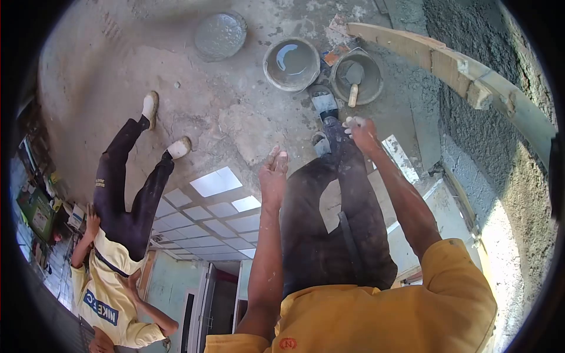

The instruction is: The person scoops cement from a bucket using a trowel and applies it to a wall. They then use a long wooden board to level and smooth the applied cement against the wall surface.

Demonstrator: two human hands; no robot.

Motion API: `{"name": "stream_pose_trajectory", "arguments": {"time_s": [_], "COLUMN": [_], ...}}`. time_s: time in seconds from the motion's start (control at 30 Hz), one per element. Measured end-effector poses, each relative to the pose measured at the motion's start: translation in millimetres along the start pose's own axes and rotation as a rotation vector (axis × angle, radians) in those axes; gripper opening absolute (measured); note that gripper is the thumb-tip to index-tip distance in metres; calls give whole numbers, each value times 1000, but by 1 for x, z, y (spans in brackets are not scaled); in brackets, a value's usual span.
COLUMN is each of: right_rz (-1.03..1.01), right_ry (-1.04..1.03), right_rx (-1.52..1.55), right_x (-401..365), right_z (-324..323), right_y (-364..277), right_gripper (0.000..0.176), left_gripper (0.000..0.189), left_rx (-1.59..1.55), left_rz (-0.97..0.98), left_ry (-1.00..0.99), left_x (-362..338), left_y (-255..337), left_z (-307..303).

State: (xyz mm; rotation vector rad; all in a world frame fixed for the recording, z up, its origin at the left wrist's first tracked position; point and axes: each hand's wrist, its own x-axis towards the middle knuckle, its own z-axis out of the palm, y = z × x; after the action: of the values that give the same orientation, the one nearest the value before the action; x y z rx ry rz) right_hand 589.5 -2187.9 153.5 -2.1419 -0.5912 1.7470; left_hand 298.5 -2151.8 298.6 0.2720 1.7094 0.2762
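Note:
My left hand (273, 175) hangs in front of my left thigh, with nothing seen in it and its pale-dusted fingers loosely bent, a little apart. My right hand (362, 133) is farther forward, above my right shin, also with nothing visible in it; its whitened fingers are half bent and apart. Nearest to it is a trowel (353, 95) with a wooden handle, resting in a grey bucket (376, 88) with its blade inside. Left of that stands another bucket (268, 72) holding water or a wet grey mix. Both hands are clear of the buckets and trowel.
A round basin (220, 36) of grey material lies farther out on the concrete floor (200, 100). On the right, a long wooden board (424, 53) runs along the rough mortared wall (500, 47). A second person (126, 212) in dark trousers stands at left.

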Motion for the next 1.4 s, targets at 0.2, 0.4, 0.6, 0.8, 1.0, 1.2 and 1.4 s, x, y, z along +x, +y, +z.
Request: {"name": "stream_pose_trajectory", "arguments": {"time_s": [0.2, 0.4, 0.6, 0.8, 1.0, 1.2, 1.4], "right_rz": [-902, -232, 103, 268, 204, 234, 247], "right_ry": [-333, 207, 610, 227, 133, 319, 315], "right_rx": [-156, -275, -298, -731, -440, -73, 54], "right_x": [-216, -123, -199, -277, -275, -239, -177], "right_z": [65, 42, -1, 184, 291, 272, 238], "right_y": [-274, -260, -164, -32, -103, -253, -302], "right_gripper": [46, 66, 41, 33, 42, 30, 29], "left_gripper": [56, 61, 53, 46, 56, 56, 58], "left_rx": [-209, -289, -173, -249, -43, 89, 308], "left_rz": [207, 282, 316, 420, 483, 468, 662], "left_ry": [-118, -273, 50, 292, 64, -129, -191], "left_x": [-49, -96, 16, -10, 44, 45, 33], "left_y": [125, 271, 293, 377, 439, 516, 614], "left_z": [-16, -155, -406, -572, -520, -424, -346]}}
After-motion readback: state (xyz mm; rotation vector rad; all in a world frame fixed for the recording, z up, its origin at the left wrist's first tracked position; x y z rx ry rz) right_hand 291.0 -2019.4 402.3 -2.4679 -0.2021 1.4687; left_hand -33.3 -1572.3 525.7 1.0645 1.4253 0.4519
